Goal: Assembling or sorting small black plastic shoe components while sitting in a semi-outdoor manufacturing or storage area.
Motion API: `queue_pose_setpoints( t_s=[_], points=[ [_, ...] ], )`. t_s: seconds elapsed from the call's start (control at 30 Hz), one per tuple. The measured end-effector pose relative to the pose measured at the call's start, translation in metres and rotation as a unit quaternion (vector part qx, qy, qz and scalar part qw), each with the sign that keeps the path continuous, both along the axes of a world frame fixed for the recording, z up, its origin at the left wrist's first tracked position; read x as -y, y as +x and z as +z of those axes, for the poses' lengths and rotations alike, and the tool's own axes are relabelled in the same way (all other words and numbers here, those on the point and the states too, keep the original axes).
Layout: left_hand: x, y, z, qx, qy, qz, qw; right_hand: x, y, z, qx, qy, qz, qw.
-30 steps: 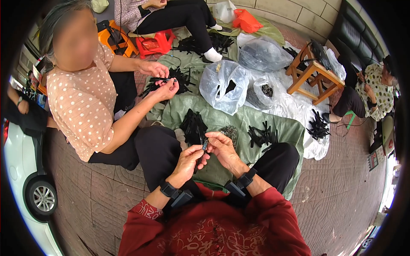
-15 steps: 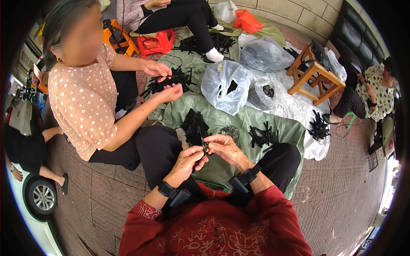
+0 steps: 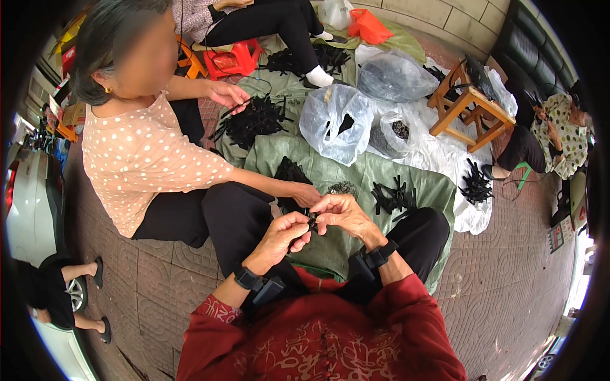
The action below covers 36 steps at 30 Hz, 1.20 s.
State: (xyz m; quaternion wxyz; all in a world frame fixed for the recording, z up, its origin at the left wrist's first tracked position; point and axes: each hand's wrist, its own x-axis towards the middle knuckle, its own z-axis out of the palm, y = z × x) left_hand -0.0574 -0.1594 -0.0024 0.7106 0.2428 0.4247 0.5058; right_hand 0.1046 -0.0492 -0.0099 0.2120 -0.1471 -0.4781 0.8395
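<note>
My left hand point(image 3: 281, 239) is closed, pinching a small black strap piece point(image 3: 312, 221) between thumb and fingers. My right hand point(image 3: 348, 219) meets it from the other side, its fingertips closed on the same piece. Fingers cover most of the strap, so its exact shape cannot be made out. Just beyond my hands lie a heap of black strips point(image 3: 290, 170) and a small pile of metal pieces point(image 3: 342, 188). Farther right, more black strips point(image 3: 394, 195) are spread on the green sheet point(image 3: 356, 247).
At my left sits a co-worker in a dotted top point(image 3: 146, 171), one hand point(image 3: 305, 194) at the near heap. Beyond are another strip pile point(image 3: 251, 124), a clear plastic bag point(image 3: 333, 143), a wooden stool point(image 3: 467, 108) and a red stool point(image 3: 235, 58). Other people sit farther off.
The co-worker has leaned over and brought one hand from the far pile to the heap beside my hands. My hands have shifted slightly right, still on the strap piece.
</note>
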Motion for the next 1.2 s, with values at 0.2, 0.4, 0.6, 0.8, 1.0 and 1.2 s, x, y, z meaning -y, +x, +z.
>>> queue_pose_setpoints(
  t_s=[0.2,0.4,0.6,0.8,1.0,1.2],
  points=[
    [0.0,-0.004,0.01,0.078,-0.007,-0.056,0.995,0.0,0.004,0.013,-0.024,0.015,0.049,0.998],
    [0.0,0.0,0.008,0.125,0.019,-0.054,0.991,0.005,0.003,0.014,-0.055,-0.052,0.062,0.995],
    [-0.001,0.007,0.011,0.028,-0.001,-0.022,0.999,0.009,0.002,0.006,0.001,-0.019,0.048,0.999],
    [0.0,0.008,0.008,-0.006,0.042,-0.003,0.999,0.003,0.001,0.002,0.025,0.041,0.024,0.999],
    [-0.001,0.003,0.007,-0.088,-0.025,-0.03,0.995,0.0,-0.002,0.002,0.057,0.223,0.011,0.973],
    [0.005,0.013,0.005,-0.08,0.041,0.049,0.995,0.011,0.002,-0.004,0.048,0.318,-0.036,0.946]
  ],
)
